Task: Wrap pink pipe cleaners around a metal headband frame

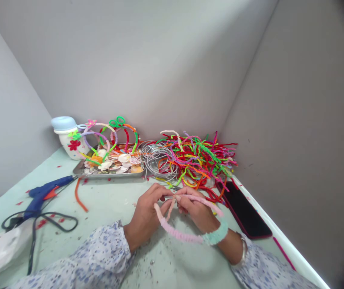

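Observation:
Between my hands is a headband (187, 237) wrapped in fuzzy pipe cleaner, with pink, mint-green and peach stretches. Its loop hangs toward me and passes in front of my right wrist. My left hand (148, 208) is closed, its fingers curled around the peach end of the headband. A loose peach pipe cleaner (171, 206) runs between the two hands. With thumb and forefinger together, my right hand (198, 212) pinches at the meeting point of this strand and the pink stretch. The fingertips partly hide what lies between them.
Behind my hands lie a pile of coloured pipe cleaners (202, 156), coiled wire (160, 160) and a metal tray (114, 175) with round pieces and finished headbands. A white jar (66, 140) stands back left. A blue glue gun (39, 196) is left, a phone (247, 212) right.

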The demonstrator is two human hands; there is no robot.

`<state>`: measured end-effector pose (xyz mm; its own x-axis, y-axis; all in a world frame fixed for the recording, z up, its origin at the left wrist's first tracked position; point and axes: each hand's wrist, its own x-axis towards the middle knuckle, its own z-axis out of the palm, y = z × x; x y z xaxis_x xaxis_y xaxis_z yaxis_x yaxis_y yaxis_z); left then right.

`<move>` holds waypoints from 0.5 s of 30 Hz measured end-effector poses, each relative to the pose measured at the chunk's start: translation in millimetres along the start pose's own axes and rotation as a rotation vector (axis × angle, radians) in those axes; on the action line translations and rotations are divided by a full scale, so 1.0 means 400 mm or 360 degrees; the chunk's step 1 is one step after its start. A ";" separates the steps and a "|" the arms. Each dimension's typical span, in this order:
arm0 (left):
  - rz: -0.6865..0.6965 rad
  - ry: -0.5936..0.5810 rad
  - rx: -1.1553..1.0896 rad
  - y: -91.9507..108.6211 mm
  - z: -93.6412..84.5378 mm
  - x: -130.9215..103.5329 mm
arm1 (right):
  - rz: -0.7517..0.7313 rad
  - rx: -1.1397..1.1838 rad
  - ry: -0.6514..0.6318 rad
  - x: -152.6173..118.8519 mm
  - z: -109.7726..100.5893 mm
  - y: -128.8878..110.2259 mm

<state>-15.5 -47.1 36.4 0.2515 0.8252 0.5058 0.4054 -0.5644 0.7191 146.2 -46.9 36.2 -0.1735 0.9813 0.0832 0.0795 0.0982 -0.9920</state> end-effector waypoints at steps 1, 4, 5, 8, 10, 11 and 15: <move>0.0006 0.0001 -0.0007 0.000 0.000 0.000 | -0.0004 0.0005 -0.0001 0.001 0.000 0.001; 0.0007 0.0009 -0.0031 -0.002 0.000 -0.001 | -0.0011 0.0015 -0.0018 0.006 0.001 0.007; 0.0002 0.0012 -0.0040 -0.004 0.000 -0.002 | -0.0009 0.0016 -0.0029 0.007 0.001 0.010; -0.0018 0.0026 -0.0069 -0.010 0.004 -0.004 | -0.0014 0.0002 -0.0037 0.009 0.000 0.015; -0.0033 0.0029 -0.0092 -0.014 0.006 -0.006 | -0.0022 -0.0022 -0.0030 0.008 -0.001 0.014; -0.0041 0.0032 -0.0106 -0.015 0.007 -0.006 | -0.0030 -0.0034 -0.0030 0.007 -0.001 0.012; -0.0097 0.0048 -0.0161 -0.016 0.009 -0.008 | -0.0063 -0.0071 -0.0038 0.004 -0.003 0.003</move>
<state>-15.8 -45.8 28.5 0.2018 0.8577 0.4728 0.3279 -0.5141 0.7926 147.1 -45.2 35.3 -0.2004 0.9724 0.1195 0.1159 0.1446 -0.9827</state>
